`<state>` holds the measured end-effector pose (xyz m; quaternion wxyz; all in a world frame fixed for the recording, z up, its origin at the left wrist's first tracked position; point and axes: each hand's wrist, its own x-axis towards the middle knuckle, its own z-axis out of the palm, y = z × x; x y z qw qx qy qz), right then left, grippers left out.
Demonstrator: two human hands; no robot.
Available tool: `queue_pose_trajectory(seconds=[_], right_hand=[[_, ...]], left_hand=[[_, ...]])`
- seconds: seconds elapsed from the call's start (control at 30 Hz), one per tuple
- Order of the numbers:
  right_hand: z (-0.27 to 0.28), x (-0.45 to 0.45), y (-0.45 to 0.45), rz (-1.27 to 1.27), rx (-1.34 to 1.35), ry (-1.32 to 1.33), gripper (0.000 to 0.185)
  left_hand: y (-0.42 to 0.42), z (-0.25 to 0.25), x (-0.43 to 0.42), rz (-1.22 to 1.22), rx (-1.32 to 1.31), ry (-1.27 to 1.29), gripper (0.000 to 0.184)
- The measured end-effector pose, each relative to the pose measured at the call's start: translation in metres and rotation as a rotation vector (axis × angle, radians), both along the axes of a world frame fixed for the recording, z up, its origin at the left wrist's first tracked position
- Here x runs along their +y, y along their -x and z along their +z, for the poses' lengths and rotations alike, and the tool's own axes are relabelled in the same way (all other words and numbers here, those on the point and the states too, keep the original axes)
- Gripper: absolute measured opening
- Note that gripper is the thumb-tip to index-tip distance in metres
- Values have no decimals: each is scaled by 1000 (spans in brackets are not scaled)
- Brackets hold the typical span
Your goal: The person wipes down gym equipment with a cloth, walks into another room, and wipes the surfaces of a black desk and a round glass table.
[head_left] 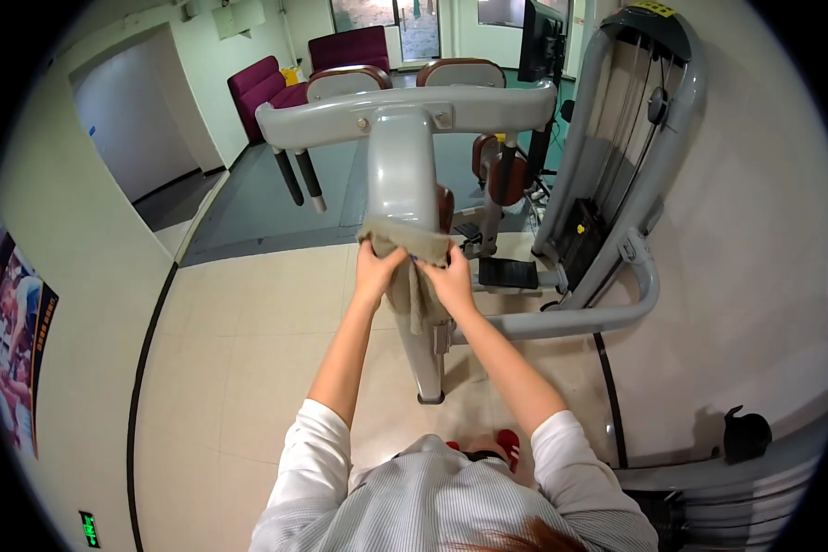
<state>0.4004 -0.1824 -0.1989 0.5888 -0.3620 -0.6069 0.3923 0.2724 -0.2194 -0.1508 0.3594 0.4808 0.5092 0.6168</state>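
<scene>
A grey-brown cloth lies across the lower end of the grey central beam of an exercise machine, and part of it hangs down below. My left hand grips the cloth's left part, thumb and fingers pressed on it. On the right part, my right hand holds the same cloth in a pinch. Both hands are close together at the beam's end, a small gap between them. The fingers under the cloth are partly hidden.
A weight stack tower stands to the right, joined by a low curved grey tube. Black handles hang at the upper left. Maroon seats stand at the back. Another machine is at the lower right.
</scene>
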Motion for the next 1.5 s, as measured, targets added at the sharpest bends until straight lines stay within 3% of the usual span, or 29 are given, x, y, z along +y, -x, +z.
queue_pose_trajectory(seconds=[0.07, 0.17, 0.37, 0.47, 0.5, 0.57, 0.63, 0.7, 0.77, 0.83, 0.87, 0.97, 1.0, 1.23, 1.4, 1.5], right_hand=[[23, -2, 8, -129, -119, 2, 75], [44, 2, 21, -215, -152, -14, 79], [105, 11, 18, -217, -258, 30, 83], [158, 18, 14, -102, -464, 268, 83], [159, 28, 19, -102, -465, 264, 83], [148, 49, 36, -440, -564, -156, 81], [145, 68, 42, -451, -541, -301, 75], [152, 81, 43, -497, -679, -415, 69], [164, 86, 37, -366, -701, -325, 66], [179, 100, 38, -322, -814, -216, 65], [185, 105, 38, -292, -836, -182, 64], [200, 124, 42, -280, -966, -145, 62], [202, 132, 43, -270, -991, -126, 61], [223, 171, 59, -295, -1193, -45, 56], [232, 192, 86, -475, -1287, -181, 54], [242, 203, 100, -442, -1370, -133, 54]], left_hand=[[-5, 16, 7, 94, -34, -69, 47], [-5, 31, 19, 168, -20, -98, 46], [1, 60, 47, 253, 130, -62, 56], [5, 93, 61, 288, 282, 81, 56], [5, 102, 66, 290, 280, 78, 56], [0, 114, 76, 379, 399, -21, 52], [2, 109, 97, 431, 501, -63, 46], [4, 104, 112, 590, 715, -334, 43], [11, 104, 123, 609, 786, -362, 40], [20, 116, 129, 451, 971, -277, 39], [24, 123, 134, 285, 936, -201, 43], [18, 137, 139, 472, 1008, -112, 45], [20, 146, 143, 436, 1085, 17, 48], [30, 164, 175, 470, 1158, 113, 55], [67, 160, 208, 601, 1289, -58, 53], [89, 166, 222, 539, 1261, -118, 49]])
